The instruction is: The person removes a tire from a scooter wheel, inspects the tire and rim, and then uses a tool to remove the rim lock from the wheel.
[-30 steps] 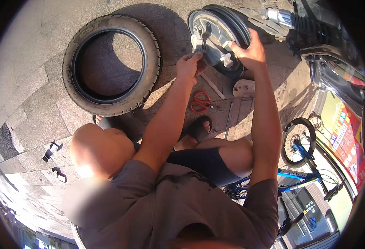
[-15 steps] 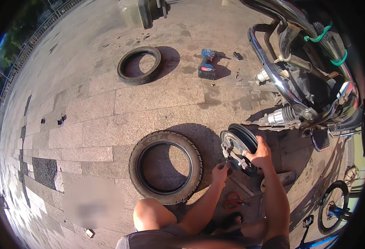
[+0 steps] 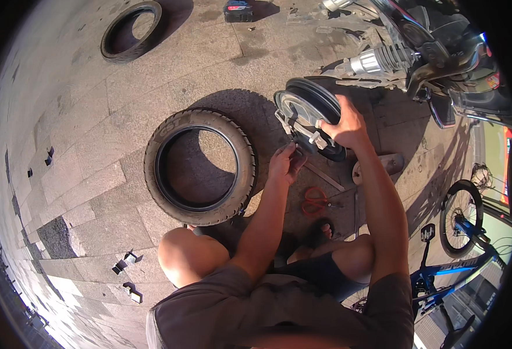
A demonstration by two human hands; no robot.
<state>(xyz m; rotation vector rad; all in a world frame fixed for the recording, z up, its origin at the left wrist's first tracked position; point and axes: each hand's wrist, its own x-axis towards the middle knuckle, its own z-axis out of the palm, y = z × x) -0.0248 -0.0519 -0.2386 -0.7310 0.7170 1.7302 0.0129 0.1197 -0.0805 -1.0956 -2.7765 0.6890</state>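
Observation:
Ahead of my knees stands a black wheel rim (image 3: 313, 93) with a grey hub plate and a brake arm on its near face. My right hand (image 3: 348, 123) grips the rim's right side, thumb over the near face and fingers behind. Below the hub, my left hand (image 3: 287, 163) has its fingers closed at the lower end of the brake arm; what they pinch is too small and shaded to make out. A treaded tyre (image 3: 247, 168) lies flat to the left, apart from the rim.
Near the rim lie a flat metal bar (image 3: 324, 176), red-handled scissors (image 3: 314, 201) and a rounded grey piece (image 3: 391, 163). A second tyre (image 3: 129, 52) and a cordless tool (image 3: 238, 11) are farther off. A motor vehicle's frame (image 3: 384, 58) stands far right, a blue bicycle (image 3: 451, 267) near right.
My view has tipped down, so everything sits higher and farther left in the picture. Both hands stay at the rim, my left fingers still at the brake arm.

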